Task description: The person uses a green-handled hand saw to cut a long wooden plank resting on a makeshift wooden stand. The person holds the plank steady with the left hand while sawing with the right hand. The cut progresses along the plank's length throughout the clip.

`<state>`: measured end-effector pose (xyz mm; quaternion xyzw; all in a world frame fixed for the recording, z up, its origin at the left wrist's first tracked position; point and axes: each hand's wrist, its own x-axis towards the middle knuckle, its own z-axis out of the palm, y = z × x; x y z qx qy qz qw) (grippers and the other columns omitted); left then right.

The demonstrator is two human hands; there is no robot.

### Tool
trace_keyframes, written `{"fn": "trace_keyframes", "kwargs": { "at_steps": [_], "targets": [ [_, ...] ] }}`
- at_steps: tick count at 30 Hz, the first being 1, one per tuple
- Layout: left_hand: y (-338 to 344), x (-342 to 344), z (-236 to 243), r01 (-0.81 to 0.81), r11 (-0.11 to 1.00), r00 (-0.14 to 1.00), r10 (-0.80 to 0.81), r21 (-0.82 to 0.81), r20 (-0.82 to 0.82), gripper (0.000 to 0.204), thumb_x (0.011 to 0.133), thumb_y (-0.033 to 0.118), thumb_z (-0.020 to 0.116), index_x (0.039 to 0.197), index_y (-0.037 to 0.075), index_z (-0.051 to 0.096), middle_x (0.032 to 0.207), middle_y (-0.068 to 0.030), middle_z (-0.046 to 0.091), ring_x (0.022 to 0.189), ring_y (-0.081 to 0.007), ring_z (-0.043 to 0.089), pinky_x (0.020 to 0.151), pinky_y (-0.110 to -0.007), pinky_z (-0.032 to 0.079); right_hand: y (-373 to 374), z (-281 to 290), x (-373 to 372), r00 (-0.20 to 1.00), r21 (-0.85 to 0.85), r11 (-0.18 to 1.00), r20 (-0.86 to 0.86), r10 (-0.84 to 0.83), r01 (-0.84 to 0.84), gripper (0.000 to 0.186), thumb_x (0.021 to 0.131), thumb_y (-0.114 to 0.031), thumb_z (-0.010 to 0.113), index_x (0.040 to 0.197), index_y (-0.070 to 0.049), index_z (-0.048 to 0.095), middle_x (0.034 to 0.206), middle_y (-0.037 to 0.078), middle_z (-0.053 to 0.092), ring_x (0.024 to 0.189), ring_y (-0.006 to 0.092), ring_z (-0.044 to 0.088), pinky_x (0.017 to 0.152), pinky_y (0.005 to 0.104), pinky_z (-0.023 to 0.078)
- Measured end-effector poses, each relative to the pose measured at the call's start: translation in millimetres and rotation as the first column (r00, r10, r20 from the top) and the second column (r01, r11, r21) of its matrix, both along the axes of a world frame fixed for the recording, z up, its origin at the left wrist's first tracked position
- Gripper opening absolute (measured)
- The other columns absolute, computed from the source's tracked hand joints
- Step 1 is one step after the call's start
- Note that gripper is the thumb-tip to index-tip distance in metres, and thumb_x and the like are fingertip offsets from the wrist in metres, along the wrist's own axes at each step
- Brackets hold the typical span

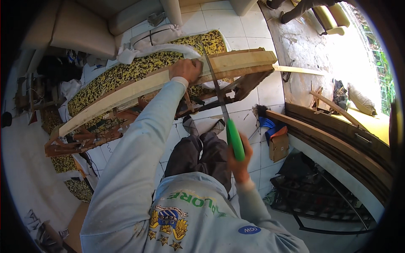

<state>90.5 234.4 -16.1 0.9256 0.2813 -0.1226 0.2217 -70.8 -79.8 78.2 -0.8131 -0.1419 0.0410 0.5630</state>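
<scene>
My right hand (pixel 241 158) is wrapped round the green handle of a handsaw (pixel 234 139). The saw's long, narrow blade points away from me and crosses the pale wooden board (pixel 240 62) near its right part. My left hand (pixel 186 71) is closed over the same board, a short way left of the blade. Under the board is a wooden frame (pixel 80 141) of rough brown slats, running from lower left to upper right. Whether the teeth have cut into the wood cannot be made out.
A yellow-and-black speckled foam slab (pixel 122 76) lies behind the frame. Beige upholstered seating (pixel 80 27) stands far left. Long planks (pixel 325 130) rest on a low wall at right, beside a broom head (pixel 260 110) and a cardboard box (pixel 279 148). Another person's legs (pixel 297 10) show far right.
</scene>
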Motion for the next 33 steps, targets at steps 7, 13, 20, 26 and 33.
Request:
{"fn": "trace_keyframes", "kwargs": {
  "at_steps": [7,13,20,26,33],
  "targets": [
    [-4.0,5.9,6.4,0.122,0.992,0.992,-0.122,-0.034,0.003,0.068,0.103,0.053,0.041,0.104,0.001,0.084,0.109,-0.0275,0.079,0.105,-0.0461,0.077,0.101,-0.052,0.058,86.7,-26.0,105.6,1.000,0.056,0.998,-0.027,0.002,0.000,0.047,0.088,0.001,0.070,0.135,0.000,0.070,0.105,0.023,0.076,0.093,0.0309,0.077,0.083,0.0407,0.058],
    [0.8,-0.1,-6.8,0.007,1.000,1.000,-0.007,0.013,0.029,0.067,0.103,0.054,0.043,0.106,0.001,0.084,0.110,-0.0278,0.079,0.104,-0.0465,0.077,0.101,-0.052,0.058,-22.9,29.3,-40.3,0.997,-0.056,0.998,-0.064,-0.030,0.026,0.040,0.091,0.004,0.063,0.131,0.005,0.070,0.112,0.018,0.079,0.099,0.0237,0.077,0.090,0.0361,0.058],
    [-7.4,8.9,19.9,0.078,0.994,0.997,-0.078,-0.071,0.005,0.068,0.103,0.056,0.041,0.105,0.004,0.085,0.109,-0.0277,0.079,0.104,-0.0460,0.077,0.102,-0.053,0.057,79.6,-14.1,108.2,0.982,-0.031,0.999,-0.189,-0.023,0.017,0.052,0.086,0.001,0.068,0.138,0.006,0.066,0.120,0.023,0.078,0.110,0.0300,0.078,0.095,0.0369,0.058],
    [2.9,6.6,6.2,-0.034,0.999,0.999,0.035,-0.030,0.029,0.065,0.102,0.053,0.044,0.102,0.001,0.084,0.112,-0.0285,0.079,0.106,-0.0453,0.076,0.101,-0.053,0.057,-30.7,11.1,-39.6,0.998,-0.007,1.000,-0.057,0.011,-0.012,0.052,0.088,0.003,0.066,0.140,0.003,0.068,0.122,0.021,0.079,0.107,0.0307,0.080,0.095,0.0378,0.060],
    [-15.9,5.4,13.5,0.093,0.995,0.996,-0.093,-0.039,0.013,0.066,0.104,0.053,0.040,0.108,0.003,0.082,0.112,-0.0289,0.078,0.106,-0.0481,0.075,0.100,-0.055,0.057,111.1,-37.6,150.5,1.000,-0.011,1.000,0.004,-0.007,0.007,0.047,0.089,-0.005,0.075,0.134,0.003,0.066,0.101,0.024,0.075,0.091,0.0410,0.076,0.079,0.0450,0.058]
  ]
}}
